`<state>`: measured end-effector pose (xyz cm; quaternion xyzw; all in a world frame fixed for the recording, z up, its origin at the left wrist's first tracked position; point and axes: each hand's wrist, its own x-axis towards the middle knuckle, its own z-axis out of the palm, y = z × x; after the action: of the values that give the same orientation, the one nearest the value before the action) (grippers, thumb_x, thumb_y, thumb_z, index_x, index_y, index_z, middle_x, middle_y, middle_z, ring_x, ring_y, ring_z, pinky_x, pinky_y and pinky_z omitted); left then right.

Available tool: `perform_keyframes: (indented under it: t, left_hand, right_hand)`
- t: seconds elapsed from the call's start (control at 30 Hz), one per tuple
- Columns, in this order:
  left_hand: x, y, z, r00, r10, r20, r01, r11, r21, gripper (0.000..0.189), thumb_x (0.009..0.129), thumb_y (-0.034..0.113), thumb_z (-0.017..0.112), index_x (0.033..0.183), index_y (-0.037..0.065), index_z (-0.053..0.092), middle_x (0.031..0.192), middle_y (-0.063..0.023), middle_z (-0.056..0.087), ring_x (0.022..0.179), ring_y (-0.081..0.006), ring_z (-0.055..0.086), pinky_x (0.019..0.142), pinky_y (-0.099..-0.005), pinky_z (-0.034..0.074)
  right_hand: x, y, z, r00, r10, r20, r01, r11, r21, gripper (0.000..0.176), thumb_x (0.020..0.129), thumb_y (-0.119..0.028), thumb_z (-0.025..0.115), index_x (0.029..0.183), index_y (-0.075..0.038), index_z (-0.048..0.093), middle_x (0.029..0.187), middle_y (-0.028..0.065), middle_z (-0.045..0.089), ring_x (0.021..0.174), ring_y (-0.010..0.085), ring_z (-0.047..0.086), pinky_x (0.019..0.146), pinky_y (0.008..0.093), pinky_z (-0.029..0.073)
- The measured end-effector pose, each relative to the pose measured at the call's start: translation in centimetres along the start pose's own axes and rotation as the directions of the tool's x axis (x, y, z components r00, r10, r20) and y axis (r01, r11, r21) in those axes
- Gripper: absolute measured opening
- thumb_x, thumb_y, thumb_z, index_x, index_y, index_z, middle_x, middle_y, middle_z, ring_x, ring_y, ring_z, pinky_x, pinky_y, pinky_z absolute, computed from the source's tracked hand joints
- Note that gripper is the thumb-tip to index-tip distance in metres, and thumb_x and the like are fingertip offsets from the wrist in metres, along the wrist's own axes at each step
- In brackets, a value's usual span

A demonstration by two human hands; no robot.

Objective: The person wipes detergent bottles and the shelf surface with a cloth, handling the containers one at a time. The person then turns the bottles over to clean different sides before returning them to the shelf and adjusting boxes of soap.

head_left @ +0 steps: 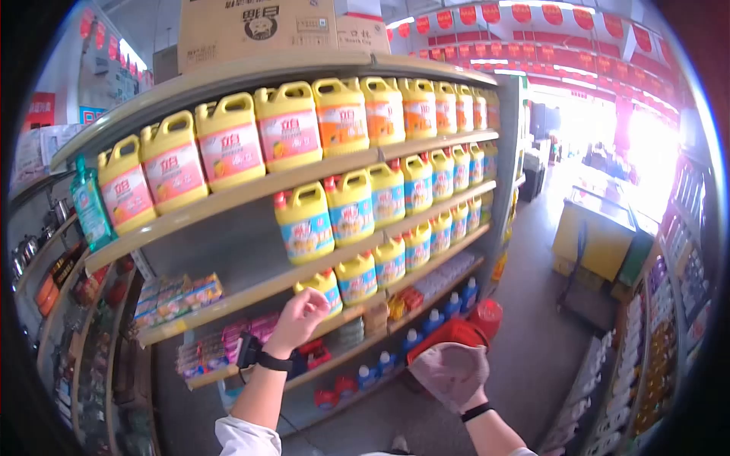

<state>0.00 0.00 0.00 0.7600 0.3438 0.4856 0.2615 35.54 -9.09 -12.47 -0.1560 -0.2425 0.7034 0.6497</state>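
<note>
My left hand (303, 311) is raised in front of a yellow jug (325, 289) with a blue label on the third shelf. Its fingers are curled together, with nothing visible in them; whether they touch the jug is unclear. At the lower right, my right hand (474, 399) is closed on a greyish-pink cloth (449, 371), which hides most of its fingers. Behind the cloth is a red object (456, 332), partly covered. Yellow jugs with pink labels (232, 152) and orange labels (341, 121) line the top shelf. More blue-label jugs (306, 228) fill the right part of the second shelf.
A green bottle (91, 209) leans at the top shelf's left end. Cardboard boxes (255, 34) sit above. Small packets (179, 300) and blue bottles (452, 305) occupy lower shelves. Across the aisle are a yellow-sided chest (585, 239) and another stocked shelf (661, 357).
</note>
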Motion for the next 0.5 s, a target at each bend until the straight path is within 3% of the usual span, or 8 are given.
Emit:
perform_keyframes:
  t: [0.03,0.07,0.13,0.2,0.3,0.37,0.43,0.5]
  left_hand:
    - [0.9,0.9,-0.4,0.998,-0.030,-0.064,0.027,0.998,-0.049,0.011,0.090,0.015,0.066,0.094,0.009,0.057,0.084,0.0007,0.055,0.078,-0.0072,0.053,0.070,-0.0225,0.042]
    - [1.9,1.7,-1.0,0.983,0.141,-0.119,-0.130,0.987,0.100,0.014,0.088,0.019,0.068,0.091,0.008,0.060,0.090,-0.0025,0.064,0.081,-0.0133,0.058,0.070,-0.0278,0.044]
    - [12.7,3.0,-3.7,0.967,0.231,-0.105,-0.207,0.958,0.199,0.011,0.087,0.016,0.067,0.089,0.008,0.061,0.090,-0.0015,0.064,0.081,-0.0132,0.058,0.070,-0.0270,0.041]
    - [16.4,4.4,-3.5,0.938,0.327,-0.114,-0.290,0.922,0.256,0.010,0.086,0.015,0.067,0.090,0.008,0.061,0.088,-0.0016,0.063,0.081,-0.0142,0.058,0.071,-0.0265,0.041]
    - [23.2,6.9,-2.4,0.896,0.431,-0.105,-0.359,0.845,0.396,0.012,0.083,0.014,0.068,0.091,0.008,0.060,0.085,-0.0044,0.061,0.084,-0.0198,0.058,0.077,-0.0313,0.043]
    - [27.4,7.2,-2.4,0.769,0.639,0.014,-0.448,0.524,0.725,0.016,0.080,0.013,0.070,0.092,0.008,0.061,0.086,-0.0070,0.061,0.091,-0.0262,0.057,0.081,-0.0377,0.044]
    - [31.3,8.0,-2.6,0.750,0.660,0.035,-0.408,0.420,0.811,0.019,0.079,0.014,0.071,0.093,0.008,0.061,0.090,-0.0082,0.061,0.095,-0.0290,0.056,0.083,-0.0397,0.044]
    - [35.1,8.3,-2.8,0.726,0.686,0.053,-0.292,0.237,0.927,0.028,0.077,0.019,0.074,0.100,0.007,0.063,0.103,-0.0120,0.060,0.102,-0.0333,0.054,0.090,-0.0429,0.045]
  right_hand:
    - [0.5,-2.6,1.1,0.991,-0.095,0.093,0.094,0.995,0.019,0.079,0.089,-0.074,0.029,0.116,-0.006,0.058,0.114,0.0138,0.061,0.110,0.0323,0.056,0.099,0.0468,0.043]
    - [-0.2,-4.4,1.5,0.973,-0.171,0.156,0.165,0.985,0.052,0.073,0.089,-0.070,0.030,0.098,-0.006,0.063,0.097,0.0115,0.065,0.096,0.0294,0.060,0.090,0.0474,0.049]
    - [8.9,-10.7,1.8,0.977,-0.212,0.022,0.213,0.974,-0.078,0.066,0.090,-0.066,0.035,0.094,-0.006,0.062,0.094,0.0116,0.063,0.094,0.0303,0.059,0.091,0.0465,0.047]
    - [11.9,-16.0,3.5,0.916,-0.397,-0.064,0.393,0.917,-0.067,0.064,0.091,-0.064,0.039,0.099,-0.005,0.062,0.099,0.0126,0.064,0.098,0.0312,0.059,0.094,0.0462,0.047]
    - [18.8,-22.2,3.0,0.876,-0.468,0.120,0.479,0.872,-0.096,0.064,0.092,-0.061,0.041,0.117,-0.005,0.058,0.110,0.0119,0.063,0.102,0.0309,0.059,0.099,0.0446,0.045]
    - [25.1,-25.8,1.2,0.840,-0.450,0.303,0.499,0.860,-0.105,0.059,0.095,-0.053,0.041,0.125,-0.004,0.055,0.116,0.0114,0.061,0.105,0.0300,0.058,0.101,0.0411,0.045]
    - [31.1,-28.1,1.9,0.808,-0.432,0.401,0.499,0.864,-0.074,0.054,0.098,-0.047,0.041,0.127,-0.004,0.053,0.118,0.0113,0.060,0.107,0.0293,0.058,0.101,0.0391,0.044]
    - [35.5,-28.3,6.6,0.629,-0.632,0.453,0.777,0.503,-0.377,0.043,0.099,-0.033,0.043,0.122,0.002,0.054,0.109,0.0125,0.061,0.096,0.0237,0.060,0.087,0.0332,0.050]
